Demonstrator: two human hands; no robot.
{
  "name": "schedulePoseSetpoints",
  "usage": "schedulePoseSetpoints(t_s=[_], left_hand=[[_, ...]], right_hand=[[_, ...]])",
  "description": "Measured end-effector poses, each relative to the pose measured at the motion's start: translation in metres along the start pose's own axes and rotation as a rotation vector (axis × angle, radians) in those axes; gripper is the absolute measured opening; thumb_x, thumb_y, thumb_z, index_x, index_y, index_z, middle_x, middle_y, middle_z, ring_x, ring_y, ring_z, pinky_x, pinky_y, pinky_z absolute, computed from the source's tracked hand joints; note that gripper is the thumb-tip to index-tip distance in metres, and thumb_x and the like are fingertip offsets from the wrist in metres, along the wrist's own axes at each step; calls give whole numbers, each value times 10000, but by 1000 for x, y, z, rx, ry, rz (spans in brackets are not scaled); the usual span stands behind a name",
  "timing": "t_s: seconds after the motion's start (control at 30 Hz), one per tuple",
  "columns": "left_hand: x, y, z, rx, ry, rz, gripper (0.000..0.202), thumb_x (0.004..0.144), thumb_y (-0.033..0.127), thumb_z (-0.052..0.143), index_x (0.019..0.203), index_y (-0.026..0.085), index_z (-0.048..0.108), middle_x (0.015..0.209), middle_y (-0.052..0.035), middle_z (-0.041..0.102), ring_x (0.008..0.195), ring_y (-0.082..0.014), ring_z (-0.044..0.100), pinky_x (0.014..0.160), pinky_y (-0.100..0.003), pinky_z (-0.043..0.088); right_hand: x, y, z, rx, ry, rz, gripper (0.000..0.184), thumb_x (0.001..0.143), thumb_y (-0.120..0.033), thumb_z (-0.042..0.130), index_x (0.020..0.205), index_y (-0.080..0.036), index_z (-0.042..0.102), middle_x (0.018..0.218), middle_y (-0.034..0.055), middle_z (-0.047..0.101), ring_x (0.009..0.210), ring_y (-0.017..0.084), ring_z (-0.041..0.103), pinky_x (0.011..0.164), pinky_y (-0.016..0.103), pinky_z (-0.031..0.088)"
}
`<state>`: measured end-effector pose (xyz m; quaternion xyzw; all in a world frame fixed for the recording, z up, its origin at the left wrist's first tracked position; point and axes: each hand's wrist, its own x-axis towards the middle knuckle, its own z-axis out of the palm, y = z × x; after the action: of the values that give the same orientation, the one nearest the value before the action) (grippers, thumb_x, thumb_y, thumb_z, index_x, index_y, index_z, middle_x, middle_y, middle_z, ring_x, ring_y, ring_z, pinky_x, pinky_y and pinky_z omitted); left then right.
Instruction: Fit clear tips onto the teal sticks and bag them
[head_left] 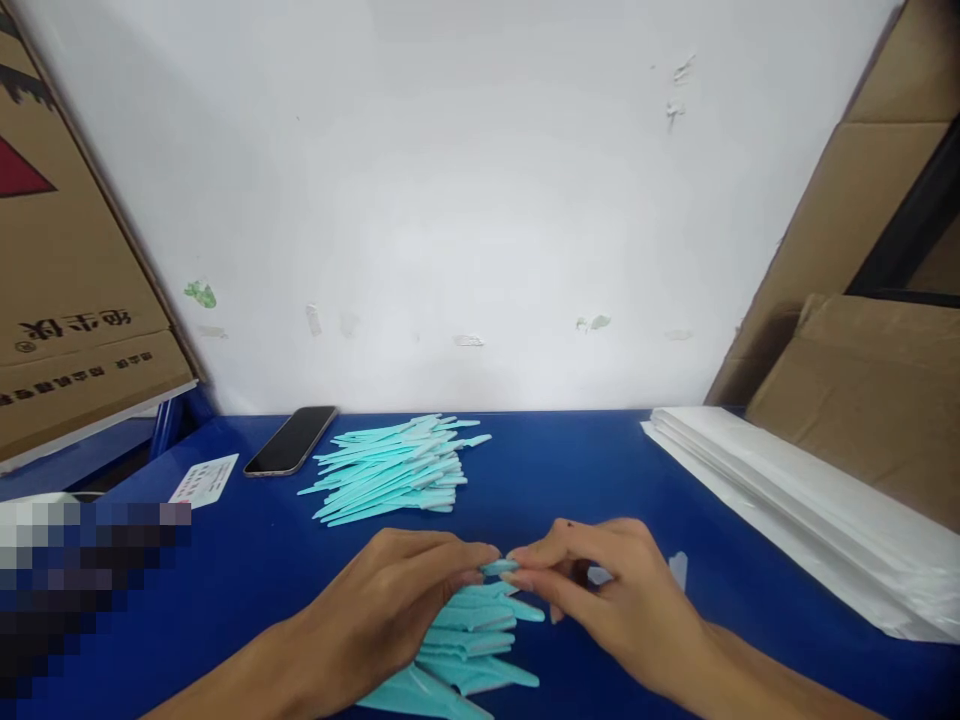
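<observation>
Both hands, left hand and right hand, pinch one turquoise plastic stick over the near-edge pile; fingers should grip lightly, keeping it level.

Item: small turquoise plastic piece, thin and flat, pinched at centre btwn fingertips of left hand and right hand, held just above the desk. Directly below: loose pile of same turquoise strips, overlapping, roughly horizontal, lying flat on the desk, partly hidden by left hand.
</observation>
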<state>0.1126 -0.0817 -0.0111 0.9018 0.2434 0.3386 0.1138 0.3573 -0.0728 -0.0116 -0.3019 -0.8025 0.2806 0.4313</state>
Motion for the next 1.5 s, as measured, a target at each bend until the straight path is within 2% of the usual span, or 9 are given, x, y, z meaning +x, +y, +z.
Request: schedulePoseSetpoints(t_s=[0.1,0.23,0.37,0.47,0.73,1.03,1.17,1.3,1.5], left_hand=[[5,-1,-3,167,22,46,321,1019,102,490,1321,189,553,947,-65,723,780,-165,673,663,-241,505],[9,-17,-23,383,96,-55,350,1024,81,413,1316,205,560,1109,-97,657,897,-173,667,736,-259,525],[7,-51,-52,519,182,-270,292,1048,208,419,1262,184,615,1063,-88,618,878,-191,656,774,-309,525],[1,-76,-65,572,180,-286,307,1050,267,409,1191,152,657,1058,-104,651,957,-236,651,846,-369,521],[-8,-98,-57,586,90,-293,297,1045,349,453,1137,185,683,1080,-88,745,978,-264,679,870,-414,511],[-1,-71,-55,509,57,-229,254,1043,277,455,1159,204,669,1101,-86,688,1015,-234,630,860,-361,484],[8,-33,-53,269,-244,-339,225,1035,270,458,1117,266,667,1043,-29,683,907,-179,639,779,-293,482],[16,-1,-56,141,-491,-534,150,965,399,587,1022,288,670,1002,-1,681,901,-187,632,738,-271,483],[11,4,-64,106,-551,-579,126,889,386,683,953,278,674,936,0,693,825,-184,646,621,-239,467]], right_hand=[[2,2,-6,-171,4,-150,151,954,-316,678,1075,-241,727,819,-13,771,594,101,655,563,196,480],[4,8,-17,-350,6,-173,467,1007,-274,583,1451,-271,438,898,-33,753,561,82,619,585,200,497],[4,13,-22,-413,40,-228,404,1024,-220,507,1417,-268,427,821,-56,698,533,73,580,558,195,471],[3,14,-22,-414,23,-253,416,1022,-204,489,1426,-247,397,779,-65,667,528,76,563,554,200,456],[0,13,-20,-487,-19,-273,381,1031,-221,475,1404,-235,401,791,-70,670,525,77,561,563,226,418],[3,12,-21,-516,-51,-253,327,1040,-240,469,1366,-234,450,711,-77,647,503,88,568,533,241,367],[11,6,-33,-638,-131,-243,223,1041,-231,445,1214,-253,583,979,1,697,724,130,657,599,264,394],[20,-3,-57,-705,-371,-59,209,1043,-326,474,1128,-282,660,1094,15,685,848,167,671,673,283,441],[18,-7,-75,-631,-554,67,225,900,-490,697,997,-287,684,1122,18,641,902,205,650,780,339,492]])
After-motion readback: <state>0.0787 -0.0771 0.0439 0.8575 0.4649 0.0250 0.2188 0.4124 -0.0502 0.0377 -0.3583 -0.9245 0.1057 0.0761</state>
